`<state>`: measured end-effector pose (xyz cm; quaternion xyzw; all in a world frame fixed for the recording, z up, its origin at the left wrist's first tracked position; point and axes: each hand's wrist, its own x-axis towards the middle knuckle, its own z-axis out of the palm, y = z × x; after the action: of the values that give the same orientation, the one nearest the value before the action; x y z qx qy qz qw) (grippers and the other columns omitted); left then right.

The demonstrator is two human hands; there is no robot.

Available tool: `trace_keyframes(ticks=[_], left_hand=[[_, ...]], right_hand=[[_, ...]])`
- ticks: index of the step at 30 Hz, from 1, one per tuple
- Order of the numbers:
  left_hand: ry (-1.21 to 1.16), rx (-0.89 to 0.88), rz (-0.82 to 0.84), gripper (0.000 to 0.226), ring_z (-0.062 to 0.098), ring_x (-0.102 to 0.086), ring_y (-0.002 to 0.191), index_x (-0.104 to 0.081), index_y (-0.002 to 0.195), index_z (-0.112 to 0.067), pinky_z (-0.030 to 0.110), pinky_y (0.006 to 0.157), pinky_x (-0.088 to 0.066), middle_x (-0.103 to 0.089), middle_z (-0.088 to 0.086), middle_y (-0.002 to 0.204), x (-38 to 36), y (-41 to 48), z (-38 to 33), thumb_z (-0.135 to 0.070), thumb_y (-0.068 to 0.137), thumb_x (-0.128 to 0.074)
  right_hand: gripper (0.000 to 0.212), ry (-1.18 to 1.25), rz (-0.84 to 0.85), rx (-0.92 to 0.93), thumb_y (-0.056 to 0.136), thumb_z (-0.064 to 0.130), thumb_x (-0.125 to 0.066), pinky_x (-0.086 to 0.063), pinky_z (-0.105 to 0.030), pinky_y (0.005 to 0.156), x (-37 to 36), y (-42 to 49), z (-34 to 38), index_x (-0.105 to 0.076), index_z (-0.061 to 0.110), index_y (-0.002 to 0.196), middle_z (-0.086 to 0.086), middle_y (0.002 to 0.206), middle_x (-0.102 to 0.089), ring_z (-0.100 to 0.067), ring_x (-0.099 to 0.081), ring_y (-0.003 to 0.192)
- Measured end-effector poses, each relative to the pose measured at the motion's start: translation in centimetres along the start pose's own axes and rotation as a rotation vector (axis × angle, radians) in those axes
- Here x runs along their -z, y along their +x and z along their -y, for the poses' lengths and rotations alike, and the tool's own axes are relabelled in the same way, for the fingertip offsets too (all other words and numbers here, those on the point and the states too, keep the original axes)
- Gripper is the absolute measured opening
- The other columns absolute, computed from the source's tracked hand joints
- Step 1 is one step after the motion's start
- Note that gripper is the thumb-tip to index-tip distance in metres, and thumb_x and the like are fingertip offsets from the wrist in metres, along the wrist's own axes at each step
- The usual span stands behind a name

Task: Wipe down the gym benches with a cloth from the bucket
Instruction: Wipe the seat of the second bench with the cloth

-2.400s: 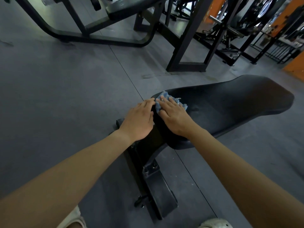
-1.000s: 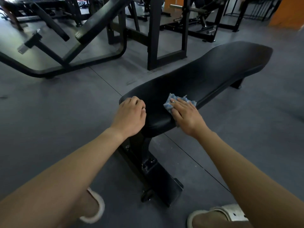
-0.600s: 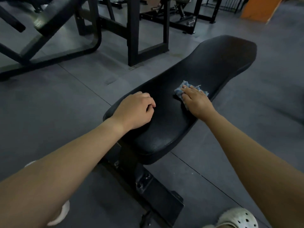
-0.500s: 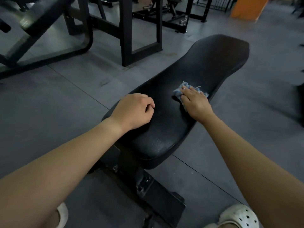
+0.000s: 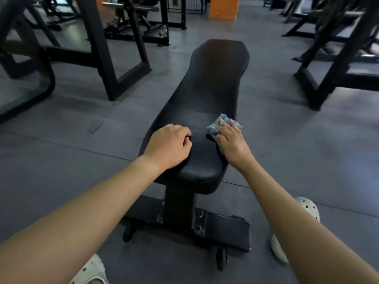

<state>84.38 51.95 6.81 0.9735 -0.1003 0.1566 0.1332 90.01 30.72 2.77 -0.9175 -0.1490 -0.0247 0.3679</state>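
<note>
A long black padded gym bench [image 5: 207, 83] runs away from me down the middle of the view. A small blue cloth [image 5: 222, 123] lies on its right side near my end. My right hand [image 5: 231, 142] lies flat on the cloth with straight fingers, pressing it onto the pad. My left hand [image 5: 169, 147] rests on the pad's left near edge with its fingers curled under, holding nothing that I can see. No bucket is in view.
The bench's black steel foot with small wheels [image 5: 221, 228] stands on the grey rubber floor between my white clogs [image 5: 297, 226]. Black rack frames [image 5: 106, 58] stand at left, more black machines [image 5: 332, 64] at right, an orange block [image 5: 223, 7] far back.
My view has swung round so the bench now points straight ahead. My right hand has slid the cloth along the pad's right side, away from the near end. My left hand stays on the near edge.
</note>
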Motion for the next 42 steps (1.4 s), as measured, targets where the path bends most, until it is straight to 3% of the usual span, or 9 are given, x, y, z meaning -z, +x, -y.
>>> trace_keyframes(ticks=[7, 13, 17, 21, 25, 27, 30, 35, 42], left_hand=[[-0.110, -0.167, 0.032, 0.028, 0.022, -0.058, 0.124, -0.069, 0.123, -0.016, 0.038, 0.106, -0.044, -0.065, 0.003, 0.132, 0.2, -2.0, 1.8, -0.023, 0.102, -0.053], [-0.089, -0.280, -0.040, 0.019, 0.021, -0.056, 0.101, -0.071, 0.108, -0.017, 0.042, 0.088, -0.049, -0.060, 0.001, 0.110, 0.5, -4.7, 3.9, -0.022, 0.097, -0.057], [-0.067, -0.300, -0.116, 0.017, 0.022, -0.056, 0.101, -0.071, 0.107, -0.016, 0.038, 0.088, -0.044, -0.060, 0.002, 0.110, 1.3, -6.4, 5.9, -0.024, 0.096, -0.060], [-0.023, -0.288, -0.051, 0.027, 0.022, -0.061, 0.106, -0.069, 0.117, -0.017, 0.040, 0.096, -0.046, -0.065, 0.002, 0.118, 1.8, -7.9, 7.5, -0.031, 0.101, -0.054], [-0.019, -0.288, 0.046, 0.036, 0.026, -0.062, 0.118, -0.066, 0.132, -0.014, 0.041, 0.107, -0.044, -0.065, 0.006, 0.135, 2.4, -8.5, 7.3, -0.030, 0.105, -0.049], [-0.028, -0.276, 0.066, 0.036, 0.028, -0.062, 0.120, -0.066, 0.133, -0.013, 0.042, 0.107, -0.045, -0.064, 0.008, 0.138, 2.7, -8.5, 7.2, -0.029, 0.106, -0.049], [-0.046, -0.265, 0.089, 0.036, 0.029, -0.061, 0.121, -0.064, 0.135, -0.014, 0.043, 0.105, -0.048, -0.062, 0.007, 0.141, 3.0, -8.8, 7.1, -0.029, 0.106, -0.049], [-0.042, -0.253, 0.143, 0.040, 0.025, -0.054, 0.130, -0.058, 0.143, -0.017, 0.041, 0.108, -0.046, -0.057, 0.003, 0.147, 3.2, -8.3, 7.4, -0.033, 0.108, -0.047], [-0.065, -0.244, 0.167, 0.040, 0.024, -0.054, 0.130, -0.059, 0.142, -0.019, 0.038, 0.107, -0.045, -0.057, 0.003, 0.147, 3.3, -8.2, 7.4, -0.034, 0.106, -0.050]], right_hand=[[0.040, 0.048, -0.150, -0.083, 0.108, 0.021, -0.039, -0.003, -0.022, 0.118, -2.4, -7.6, 4.5, -0.053, 0.029, 0.144, 0.004, 0.165, -0.028, -0.012, -0.004, 0.155], [0.044, 0.137, -0.172, -0.287, 0.107, 0.022, -0.037, -0.016, -0.021, 0.114, -1.5, -6.6, 5.1, -0.048, 0.035, 0.147, 0.009, 0.165, -0.025, -0.013, -0.019, 0.152], [0.036, 0.197, -0.281, -0.347, 0.101, 0.025, -0.034, -0.036, -0.031, 0.107, -2.7, -5.7, 5.6, -0.057, 0.038, 0.126, 0.017, 0.130, -0.046, -0.015, -0.050, 0.123], [0.027, 0.286, -0.445, -0.368, 0.098, 0.024, -0.034, -0.042, -0.035, 0.081, -5.5, -8.4, 7.2, -0.056, 0.039, 0.095, 0.007, 0.104, -0.049, -0.014, -0.048, 0.090], [0.037, 0.308, -0.572, -0.393, 0.109, 0.028, -0.030, -0.036, -0.026, 0.096, -9.1, -12.6, 10.6, -0.046, 0.029, 0.142, -0.003, 0.149, -0.035, -0.017, -0.042, 0.123], [0.042, 0.278, -0.590, -0.404, 0.110, 0.029, -0.030, -0.035, -0.037, 0.110, -10.8, -14.0, 12.4, -0.035, 0.026, 0.151, -0.007, 0.162, -0.018, -0.024, -0.030, 0.143], [0.043, 0.171, -0.540, -0.411, 0.110, 0.032, -0.028, -0.034, -0.044, 0.113, -10.2, -13.7, 11.8, -0.034, 0.025, 0.152, -0.006, 0.166, -0.010, -0.025, -0.023, 0.149], [0.047, -0.033, -0.350, -0.468, 0.105, 0.024, -0.025, -0.037, -0.046, 0.113, -6.0, -9.9, 8.2, -0.043, 0.016, 0.148, -0.010, 0.160, -0.027, -0.030, -0.033, 0.144], [0.053, -0.488, -0.281, -0.237, 0.107, 0.030, -0.021, -0.001, -0.049, 0.127, -10.6, -13.6, 13.5, -0.027, 0.019, 0.159, -0.004, 0.169, -0.016, -0.026, -0.001, 0.157]])
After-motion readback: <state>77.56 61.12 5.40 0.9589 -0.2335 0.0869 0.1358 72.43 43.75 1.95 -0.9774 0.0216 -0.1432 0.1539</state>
